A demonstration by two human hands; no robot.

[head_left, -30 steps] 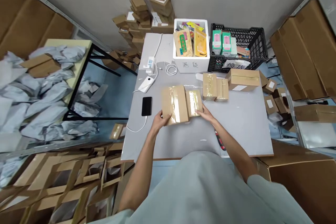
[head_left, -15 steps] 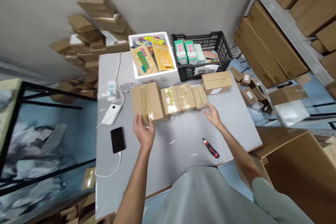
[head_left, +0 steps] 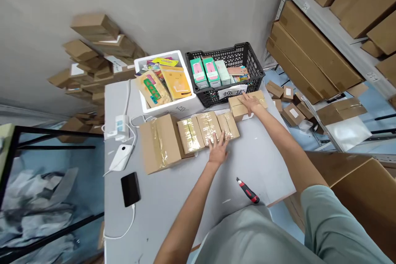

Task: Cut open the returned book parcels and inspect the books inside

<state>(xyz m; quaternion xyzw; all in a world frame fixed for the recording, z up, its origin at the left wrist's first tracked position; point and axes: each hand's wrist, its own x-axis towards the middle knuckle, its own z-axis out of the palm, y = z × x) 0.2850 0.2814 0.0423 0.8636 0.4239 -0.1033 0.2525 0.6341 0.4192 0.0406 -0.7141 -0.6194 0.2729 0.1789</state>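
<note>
A row of taped cardboard boxes lies along the back of the table. My left hand (head_left: 218,151) has its fingers spread against the front edges of a medium box (head_left: 208,126) and a small narrow box (head_left: 228,124). To their left are another medium box (head_left: 190,134) and the largest box (head_left: 160,142). My right hand (head_left: 251,104) rests open on top of a long box (head_left: 238,109) at the row's right end, covering part of it. A red and black utility knife (head_left: 248,190) lies near the table's front edge.
Behind the row stand a white foam bin (head_left: 185,105) of packets and a black crate (head_left: 222,53) with small boxes. A phone (head_left: 130,189), power bank (head_left: 121,157) and cables lie left. Stacked cartons (head_left: 95,29) and a loaded shelf (head_left: 328,16) flank the table.
My left hand has left the largest box and moved right to the middle of the row. My right hand has moved from the small narrow box onto the long box. The view has shifted.
</note>
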